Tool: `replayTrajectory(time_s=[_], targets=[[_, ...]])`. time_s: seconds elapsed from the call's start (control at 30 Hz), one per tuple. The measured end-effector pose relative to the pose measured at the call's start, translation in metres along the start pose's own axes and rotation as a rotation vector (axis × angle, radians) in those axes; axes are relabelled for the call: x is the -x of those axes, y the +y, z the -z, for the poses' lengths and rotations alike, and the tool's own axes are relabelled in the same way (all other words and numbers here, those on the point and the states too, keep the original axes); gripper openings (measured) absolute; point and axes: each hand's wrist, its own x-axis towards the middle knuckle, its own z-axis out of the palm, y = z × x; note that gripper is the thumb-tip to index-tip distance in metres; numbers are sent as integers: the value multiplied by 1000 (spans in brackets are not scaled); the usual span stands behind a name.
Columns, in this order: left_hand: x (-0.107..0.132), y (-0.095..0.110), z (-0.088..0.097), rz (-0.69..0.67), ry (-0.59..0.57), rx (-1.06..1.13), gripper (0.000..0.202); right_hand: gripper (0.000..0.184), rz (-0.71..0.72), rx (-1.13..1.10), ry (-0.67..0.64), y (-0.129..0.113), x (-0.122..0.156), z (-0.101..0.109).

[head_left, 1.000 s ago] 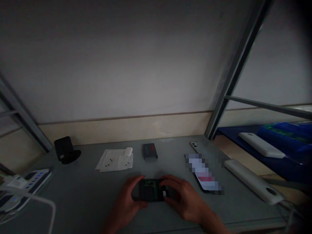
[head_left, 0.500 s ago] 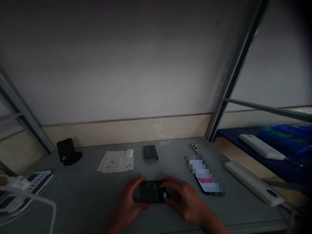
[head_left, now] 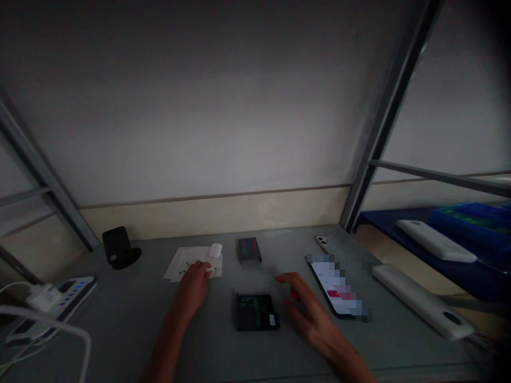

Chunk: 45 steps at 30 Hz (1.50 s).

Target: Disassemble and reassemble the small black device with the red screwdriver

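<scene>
L hand (head_left: 194,286) hung over 2 overlapping paper sheets (head_left: 179,259), fingers bunched — couldn't tell if pinching anything. R hand (head_left: 310,314): thumb & index parted, 1 red item (head_left: 294,294) by them, grip unclear. 1 circuit-board unit (head_left: 255,313) lay btwn — 1 dark cover (head_left: 249,250) behind.

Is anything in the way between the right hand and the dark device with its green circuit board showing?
Nothing visible is: only desk shows in the gap between the right hand and the dark device.
</scene>
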Motion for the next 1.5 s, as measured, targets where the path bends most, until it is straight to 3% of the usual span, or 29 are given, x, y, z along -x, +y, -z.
replayTrajectory(time_s=[0.1,0.3,0.47,0.6,0.7,0.87,1.0,1.07,1.27,1.37,1.5], targets=[[-4,-3,4,-20,-97,-74,25,38,-28,14,19,-2,0,1],[-6,1,4,-42,-116,-230,25,43,-14,15,103,5,-2,-1],[-4,3,3,-72,-90,-267,22,24,0,-12,269,26,-7,-12],[7,13,0,-136,-82,-116,14,29,-39,-116,219,28,-11,-15],[14,30,-5,-201,-100,107,7,34,-4,-248,197,15,-21,-11],[7,55,-18,-218,-199,342,7,27,62,-483,86,-17,-72,-6],[1,53,-33,-198,-198,430,9,34,104,-550,114,-29,-118,-14],[3,48,-38,-160,-192,460,10,35,105,-593,62,-28,-131,-23],[10,46,-42,-147,-202,403,11,29,28,-713,40,-19,-124,-54],[8,48,-41,-150,-223,349,8,25,7,-771,-17,-16,-116,-61],[8,48,-39,-170,-236,315,8,16,-9,-761,-1,-12,-112,-65]])
